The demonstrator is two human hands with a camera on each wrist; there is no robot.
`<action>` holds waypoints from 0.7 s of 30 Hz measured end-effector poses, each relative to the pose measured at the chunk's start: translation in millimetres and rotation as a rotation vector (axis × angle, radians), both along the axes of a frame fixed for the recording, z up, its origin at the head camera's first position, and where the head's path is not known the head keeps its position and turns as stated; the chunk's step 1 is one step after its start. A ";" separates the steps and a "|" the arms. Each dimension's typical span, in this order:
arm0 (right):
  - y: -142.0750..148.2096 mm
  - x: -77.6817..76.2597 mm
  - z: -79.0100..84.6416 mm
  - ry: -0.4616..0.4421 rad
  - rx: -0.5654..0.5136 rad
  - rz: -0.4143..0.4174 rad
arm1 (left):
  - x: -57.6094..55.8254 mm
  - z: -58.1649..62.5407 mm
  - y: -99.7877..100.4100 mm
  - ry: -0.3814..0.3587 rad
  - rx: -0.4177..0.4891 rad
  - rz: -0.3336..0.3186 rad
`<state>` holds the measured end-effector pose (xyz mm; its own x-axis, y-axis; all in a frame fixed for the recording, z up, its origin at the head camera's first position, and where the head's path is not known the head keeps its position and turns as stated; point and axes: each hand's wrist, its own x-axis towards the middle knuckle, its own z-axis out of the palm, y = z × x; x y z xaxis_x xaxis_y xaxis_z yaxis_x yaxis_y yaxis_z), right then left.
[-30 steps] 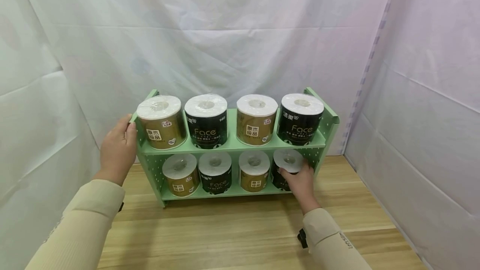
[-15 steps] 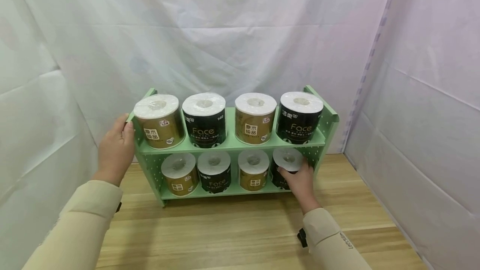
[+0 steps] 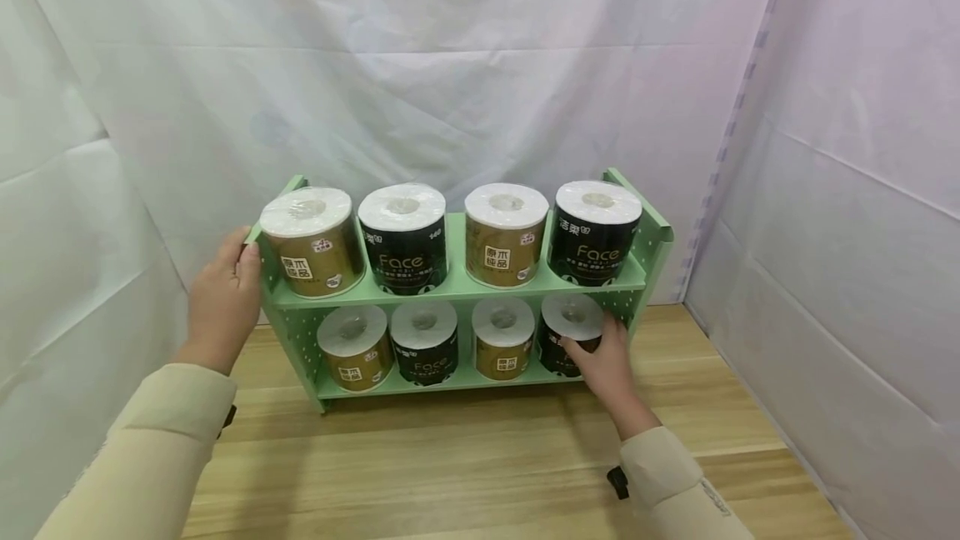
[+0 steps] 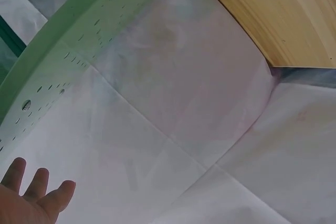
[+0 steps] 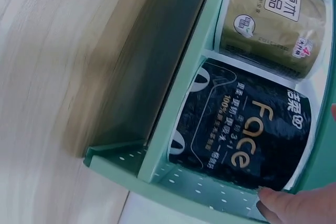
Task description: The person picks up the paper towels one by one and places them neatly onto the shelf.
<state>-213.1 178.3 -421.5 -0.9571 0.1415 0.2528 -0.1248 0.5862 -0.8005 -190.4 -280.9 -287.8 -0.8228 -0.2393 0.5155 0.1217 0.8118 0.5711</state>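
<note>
A green two-tier shelf [image 3: 450,387] holds wrapped toilet rolls on both tiers, all upright. My left hand [image 3: 223,298] touches the upper edge of the shelf's left side panel; its fingers [image 4: 64,192] look extended in the left wrist view. On the lower tier's right end, my right hand [image 3: 609,361] holds a black toilet roll [image 3: 558,354] between thumb and fingers. The right wrist view shows a fingertip [image 5: 269,198] against that black roll's edge. Next to it stands a gold toilet roll [image 3: 501,360]. The far sides of the rolls are hidden.
Several gold and black rolls, among them a black upper roll [image 3: 592,252], fill the upper tier. A wooden table [image 3: 450,473] carries the shelf. A white curtain [image 3: 420,98] hangs behind and along both sides.
The head view has shifted slightly, moving the scene a little left. My right wrist and sleeve have swung slightly right, and the thumb has slid a little right across the black roll. The rolls stay put.
</note>
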 end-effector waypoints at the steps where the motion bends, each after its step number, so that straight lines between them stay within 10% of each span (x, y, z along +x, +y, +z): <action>1: 1.5 1.2 0.9 0.001 0.003 0.012 | -0.1 0.5 -0.2 -0.006 0.000 -0.001; 21: 21.5 24.4 1.3 -0.037 0.139 0.123 | 2.1 0.1 3.0 -0.037 0.049 -0.021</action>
